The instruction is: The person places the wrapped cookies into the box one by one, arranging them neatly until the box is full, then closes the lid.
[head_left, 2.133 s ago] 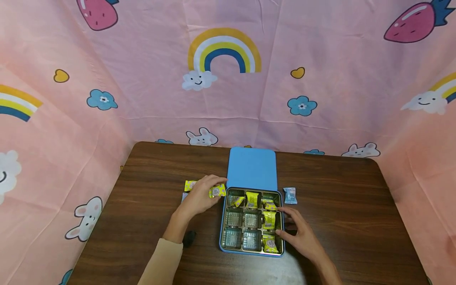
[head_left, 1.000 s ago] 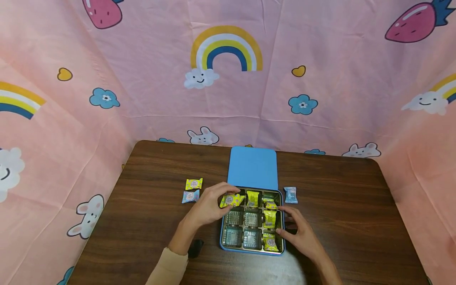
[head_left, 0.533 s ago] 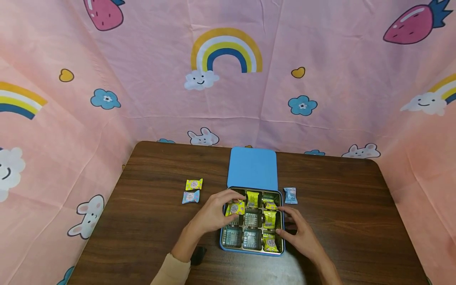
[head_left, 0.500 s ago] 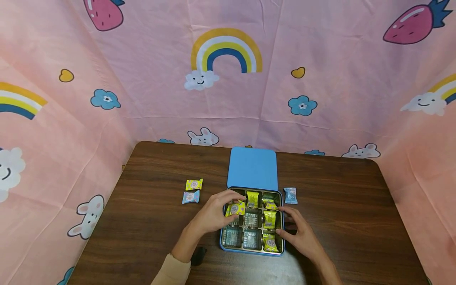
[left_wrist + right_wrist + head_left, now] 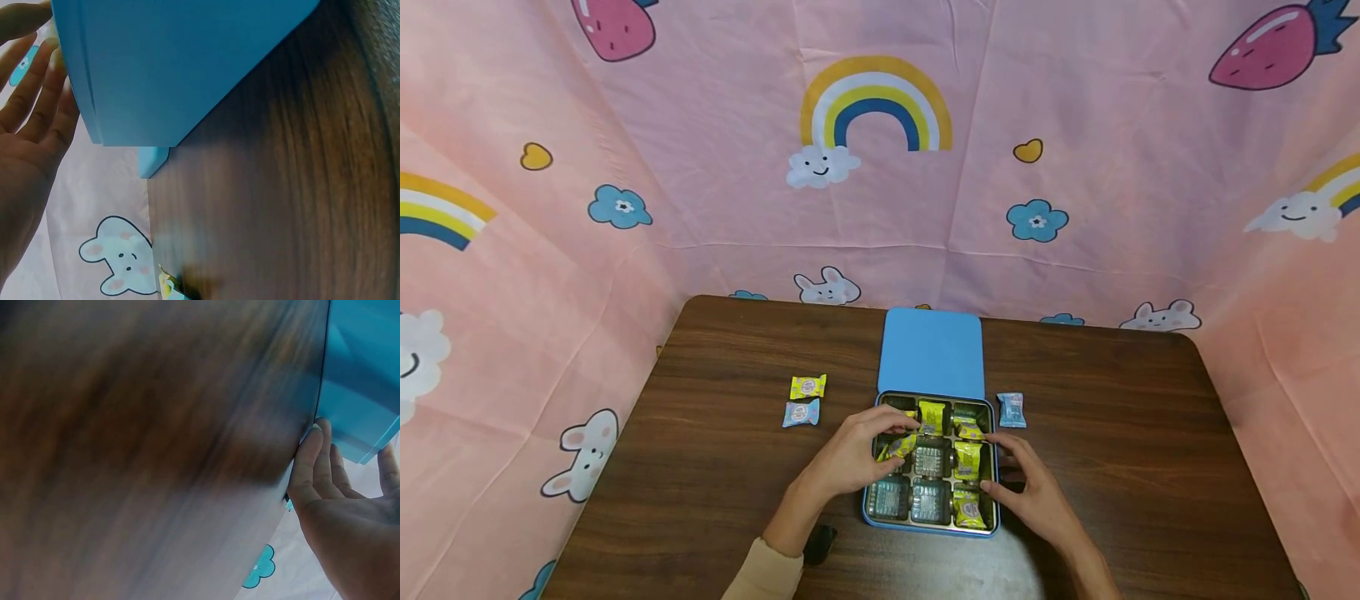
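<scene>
A blue tin (image 5: pixel 868 508) with a compartment insert lies in front of me, its lid (image 5: pixel 931 353) folded back. My left hand (image 5: pixel 850 450) reaches over its left wall and pinches a small yellow wrapped candy (image 5: pixel 898 447), tilted, at the left middle compartment. In the left wrist view the fingertips are hidden behind the tin's side. My right hand (image 5: pixel 1033 493) rests against the tin's right wall, thumb and index fingertip at the rim, other fingers along the outside. Yellow candies (image 5: pixel 932 418) sit in the back row and in the right column (image 5: pixel 967 461).
Left of the tin, a yellow candy (image 5: pixel 808 387) and a blue candy (image 5: pixel 801 412) lie on the wooden table (image 5: pixel 715 433). Another blue candy (image 5: pixel 1011 410) is right of the tin. A patterned pink cloth (image 5: pixel 910 217) hangs behind the table. A dark object (image 5: pixel 819 543) shows beside the left wrist.
My left hand has carried the yellow candy from the tin's left side over the back left compartment to the left middle one, where it now tilts. The right hand has stayed in place.
</scene>
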`<control>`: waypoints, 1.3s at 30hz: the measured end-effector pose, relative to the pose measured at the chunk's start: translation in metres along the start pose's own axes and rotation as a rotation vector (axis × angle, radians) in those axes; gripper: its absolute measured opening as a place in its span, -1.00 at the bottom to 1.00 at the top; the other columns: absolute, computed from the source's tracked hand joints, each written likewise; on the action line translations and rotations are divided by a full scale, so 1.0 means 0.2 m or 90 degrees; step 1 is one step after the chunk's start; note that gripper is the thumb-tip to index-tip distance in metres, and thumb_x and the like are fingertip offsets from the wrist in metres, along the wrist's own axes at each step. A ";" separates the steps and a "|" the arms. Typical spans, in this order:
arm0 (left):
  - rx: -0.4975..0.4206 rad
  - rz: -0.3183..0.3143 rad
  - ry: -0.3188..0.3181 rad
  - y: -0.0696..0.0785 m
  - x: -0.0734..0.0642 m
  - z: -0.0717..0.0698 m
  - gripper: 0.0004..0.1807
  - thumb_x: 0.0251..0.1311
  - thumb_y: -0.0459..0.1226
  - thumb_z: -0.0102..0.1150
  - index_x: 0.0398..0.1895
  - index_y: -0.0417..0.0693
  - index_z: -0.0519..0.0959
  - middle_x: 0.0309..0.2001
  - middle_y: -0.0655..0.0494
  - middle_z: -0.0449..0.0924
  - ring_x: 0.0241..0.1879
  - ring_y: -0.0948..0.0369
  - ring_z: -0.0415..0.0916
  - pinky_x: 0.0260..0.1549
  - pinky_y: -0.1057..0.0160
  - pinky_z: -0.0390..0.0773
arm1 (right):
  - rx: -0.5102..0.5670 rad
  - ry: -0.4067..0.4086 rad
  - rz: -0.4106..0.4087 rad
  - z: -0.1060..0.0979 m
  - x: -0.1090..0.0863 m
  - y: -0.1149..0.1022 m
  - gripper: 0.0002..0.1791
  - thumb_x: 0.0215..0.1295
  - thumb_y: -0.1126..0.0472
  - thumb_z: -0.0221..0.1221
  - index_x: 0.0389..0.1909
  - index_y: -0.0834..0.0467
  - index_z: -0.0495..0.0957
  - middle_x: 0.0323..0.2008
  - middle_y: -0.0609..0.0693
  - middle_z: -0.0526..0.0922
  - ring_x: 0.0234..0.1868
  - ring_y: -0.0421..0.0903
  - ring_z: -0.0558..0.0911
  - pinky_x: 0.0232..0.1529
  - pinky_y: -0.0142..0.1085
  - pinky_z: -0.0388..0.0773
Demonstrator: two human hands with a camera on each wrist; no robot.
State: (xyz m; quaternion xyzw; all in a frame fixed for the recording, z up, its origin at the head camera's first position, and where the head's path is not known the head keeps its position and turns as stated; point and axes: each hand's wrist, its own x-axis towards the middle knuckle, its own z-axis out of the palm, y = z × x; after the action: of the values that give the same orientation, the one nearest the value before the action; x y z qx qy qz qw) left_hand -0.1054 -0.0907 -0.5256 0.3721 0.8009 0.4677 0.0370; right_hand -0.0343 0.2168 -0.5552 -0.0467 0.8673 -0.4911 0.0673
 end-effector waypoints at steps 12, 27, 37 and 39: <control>0.011 -0.008 0.024 -0.02 -0.02 -0.02 -0.42 0.00 -0.43 0.50 0.16 -0.10 0.58 0.06 0.16 0.57 -0.02 0.13 0.58 -0.07 0.16 0.63 | 0.000 0.000 0.001 0.00 0.00 0.00 -0.26 0.16 0.20 0.44 0.35 -0.16 0.37 0.30 -0.05 0.39 0.10 0.04 0.56 -0.01 0.03 0.60; 0.135 -0.078 0.102 -0.17 0.01 -0.22 -0.44 0.04 -0.32 0.51 0.16 0.14 0.61 0.07 0.31 0.58 0.05 0.21 0.52 -0.02 0.06 0.59 | 0.008 0.000 0.000 -0.01 0.01 0.00 -0.25 0.16 0.21 0.44 0.35 -0.15 0.37 0.29 -0.03 0.39 0.06 0.03 0.57 -0.03 0.00 0.61; 0.177 -0.134 0.103 -0.25 -0.01 -0.29 -0.46 0.06 -0.25 0.51 0.16 0.15 0.61 0.10 0.25 0.58 0.14 0.11 0.48 0.10 -0.10 0.50 | 0.007 -0.002 0.014 0.00 0.01 0.00 -0.25 0.16 0.22 0.44 0.36 -0.12 0.37 0.29 -0.04 0.39 0.07 0.03 0.56 -0.02 -0.01 0.61; 0.210 -0.136 0.095 -0.28 0.00 -0.30 -0.46 0.06 -0.23 0.51 0.16 0.17 0.61 0.12 0.22 0.58 0.16 0.09 0.46 0.17 -0.13 0.43 | 0.011 0.001 0.010 0.00 0.01 0.00 -0.25 0.15 0.23 0.44 0.36 -0.10 0.37 0.29 -0.02 0.39 0.06 0.05 0.56 -0.03 0.01 0.60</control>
State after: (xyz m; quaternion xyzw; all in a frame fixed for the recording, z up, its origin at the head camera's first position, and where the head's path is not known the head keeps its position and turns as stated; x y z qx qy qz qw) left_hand -0.1605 -0.1497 -0.5358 0.2507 0.9021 0.3496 -0.0345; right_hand -0.0363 0.2176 -0.5556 -0.0386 0.8635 -0.4979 0.0708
